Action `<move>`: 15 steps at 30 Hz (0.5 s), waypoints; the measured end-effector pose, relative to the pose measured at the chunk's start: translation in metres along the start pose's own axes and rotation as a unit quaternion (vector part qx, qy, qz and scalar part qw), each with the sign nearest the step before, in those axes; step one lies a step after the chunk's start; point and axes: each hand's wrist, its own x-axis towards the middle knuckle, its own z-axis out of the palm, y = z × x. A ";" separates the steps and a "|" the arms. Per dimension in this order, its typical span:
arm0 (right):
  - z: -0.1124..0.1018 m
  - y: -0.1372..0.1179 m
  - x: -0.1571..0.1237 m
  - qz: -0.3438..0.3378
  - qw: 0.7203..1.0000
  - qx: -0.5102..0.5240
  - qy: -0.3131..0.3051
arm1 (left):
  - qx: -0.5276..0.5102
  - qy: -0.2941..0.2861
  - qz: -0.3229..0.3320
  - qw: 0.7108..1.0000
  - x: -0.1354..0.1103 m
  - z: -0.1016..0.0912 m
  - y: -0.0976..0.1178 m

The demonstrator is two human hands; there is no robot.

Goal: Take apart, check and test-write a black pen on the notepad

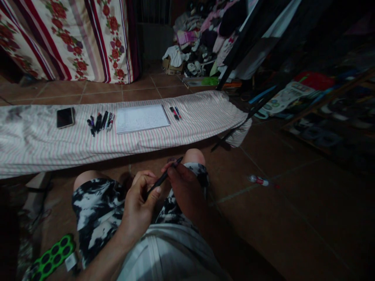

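Observation:
Above my lap, a dark pen (161, 179) is held at a slant between both hands. My left hand (141, 192) is closed round its lower end. With fingers pinched, my right hand (183, 184) grips the upper end near the tip. On the striped cloth ahead lies a spiral notebook (142, 118) with faint marks on its page. Left of it is a cluster of several pens (100, 122); to its right are a few more pens (175, 113). A dark phone (65, 118) rests farther left.
The long surface under the striped cloth (140, 145) runs across in front of my knees. A plastic bottle (258, 180) lies on the tiled floor at right. Clothes (205, 37) are heaped at the back, beside a floral curtain (73, 39). A green object with round holes (54, 255) is at lower left.

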 end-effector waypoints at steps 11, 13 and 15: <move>-0.001 0.002 0.000 0.012 0.997 0.077 0.008 | 0.146 0.051 0.138 0.978 0.006 0.011 -0.007; -0.002 0.003 0.000 0.033 0.997 0.065 0.011 | 0.099 0.041 0.091 0.990 0.009 0.012 -0.007; -0.002 0.005 0.000 0.036 0.997 0.074 0.011 | 0.050 0.047 0.044 0.997 0.010 0.014 -0.006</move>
